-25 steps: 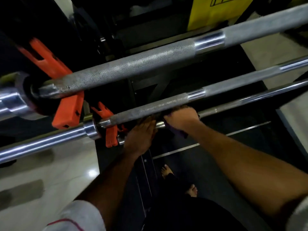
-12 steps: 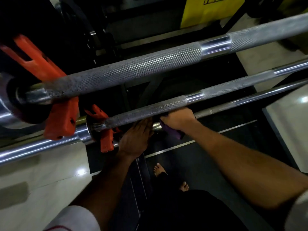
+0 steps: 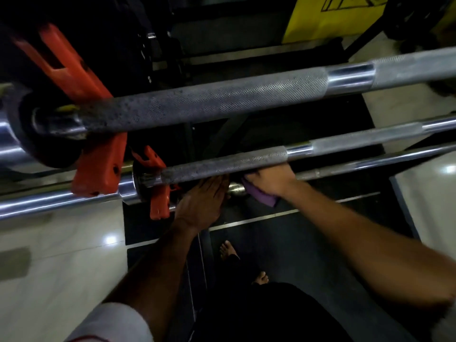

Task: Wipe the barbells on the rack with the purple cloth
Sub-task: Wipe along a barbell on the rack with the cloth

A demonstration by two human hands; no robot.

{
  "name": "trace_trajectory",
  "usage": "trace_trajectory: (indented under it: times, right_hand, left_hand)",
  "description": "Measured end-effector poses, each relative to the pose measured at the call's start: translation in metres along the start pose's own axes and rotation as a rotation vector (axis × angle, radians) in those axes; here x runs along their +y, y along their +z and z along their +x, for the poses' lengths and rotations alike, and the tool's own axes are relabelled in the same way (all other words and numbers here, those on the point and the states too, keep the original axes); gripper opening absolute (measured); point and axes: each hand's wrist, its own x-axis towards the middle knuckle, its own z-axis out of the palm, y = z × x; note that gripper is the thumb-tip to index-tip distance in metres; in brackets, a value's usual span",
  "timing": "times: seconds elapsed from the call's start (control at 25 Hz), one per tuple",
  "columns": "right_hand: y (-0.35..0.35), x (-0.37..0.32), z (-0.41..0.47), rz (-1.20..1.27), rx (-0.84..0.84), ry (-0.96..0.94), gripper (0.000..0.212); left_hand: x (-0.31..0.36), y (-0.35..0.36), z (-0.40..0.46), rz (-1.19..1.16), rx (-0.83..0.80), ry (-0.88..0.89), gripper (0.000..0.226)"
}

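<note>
Three steel barbells, knurled grey with chrome bands: top (image 3: 222, 104), middle (image 3: 234, 161), lowest (image 3: 370, 164). Two orange plastic hooks (image 3: 98, 159). My right hand (image 3: 271, 180) clamps the purple cloth (image 3: 261, 197) around the lowest. My left hand (image 3: 202, 206) lies flat, fingers straight, beside it. Yellow sign (image 3: 333, 18), writing unreadable.

Both arms are stretched forward and down. The left hand (image 3: 201, 206) is held flat, fingers straight and together (tips hidden under a bar (image 3: 222, 166)). The right hand (image 3: 271, 180) is curled, knuckles up, round a cloth (image 3: 260, 197). White sleeves are seen at both arms.
</note>
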Motion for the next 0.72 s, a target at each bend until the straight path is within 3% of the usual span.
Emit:
trace_trajectory:
  times: [0.08,0.16,0.28,0.36,0.44,0.52,0.72]
  right_hand:
    - [0.030,0.009,-0.040,0.075,0.247,-0.167,0.050]
    - [0.055,0.012,-0.095,0.590,0.313,-0.119,0.054]
    - [0.093,0.019,-0.131,1.176,0.412,0.334,0.036]
    - [0.108,0.020,-0.116,1.619,0.334,0.678,0.043]
    - [0.103,0.007,-0.093,2.014,0.247,0.826,0.053]
    - [0.099,-0.001,-0.053,2.160,0.278,0.811,0.057]
    - [0.094,-0.012,-0.017,2.172,0.240,0.766,0.054]
  left_hand:
    - [-0.002,-0.003,-0.001,-0.028,0.038,0.023,0.053]
    - [-0.002,-0.007,-0.004,-0.055,0.042,0.039,0.061]
    - [0.000,-0.011,-0.001,0.015,-0.021,0.008,0.056]
    - [0.004,-0.010,0.000,0.033,-0.019,-0.009,0.057]
    - [0.004,-0.010,0.000,0.040,-0.012,-0.003,0.059]
    - [0.002,-0.010,-0.001,0.034,-0.031,-0.005,0.059]
    - [0.003,-0.005,-0.001,0.010,-0.034,0.003,0.059]
